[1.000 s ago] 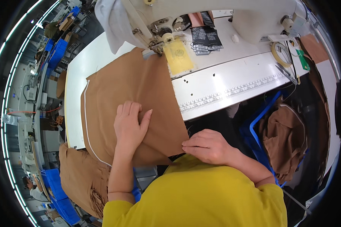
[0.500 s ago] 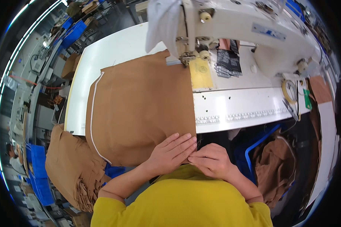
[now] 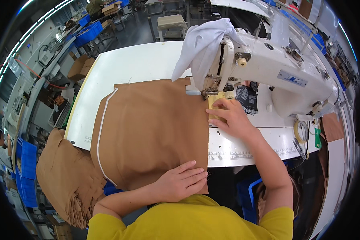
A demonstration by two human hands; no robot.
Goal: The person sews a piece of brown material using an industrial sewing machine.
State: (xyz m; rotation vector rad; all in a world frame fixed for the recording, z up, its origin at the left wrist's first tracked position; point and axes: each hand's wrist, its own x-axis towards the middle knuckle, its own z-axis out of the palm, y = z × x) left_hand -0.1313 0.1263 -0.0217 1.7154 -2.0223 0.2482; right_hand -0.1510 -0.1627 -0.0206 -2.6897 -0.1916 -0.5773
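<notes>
A brown fabric panel [image 3: 148,124] with a white strip along its left side lies on the white sewing table [image 3: 88,84], its right edge at the presser foot [image 3: 207,93] of a sewing machine [image 3: 292,76]. My left hand [image 3: 181,182] rests flat on the panel's lower right part, fingers out. My right hand [image 3: 230,118] is at that right edge just below the presser foot, over a yellow patch on the machine bed, fingers bent and apart, fingertips touching the fabric. A white cloth [image 3: 200,52] drapes over the machine head, and black labels [image 3: 246,100] sit behind my right hand.
Stacked brown pieces [image 3: 64,176] hang at lower left. A blue bin [image 3: 246,196] is under the table at right. Scissors [image 3: 299,148] and a tape roll [image 3: 300,130] lie at the right end. Co-workers [image 3: 94,10] [image 3: 4,148] are at other stations, among blue crates [image 3: 88,32].
My right hand has moved up from the panel's lower corner to the edge by the presser foot. My left hand shifted right and down to the lower right part. The view has shifted.
</notes>
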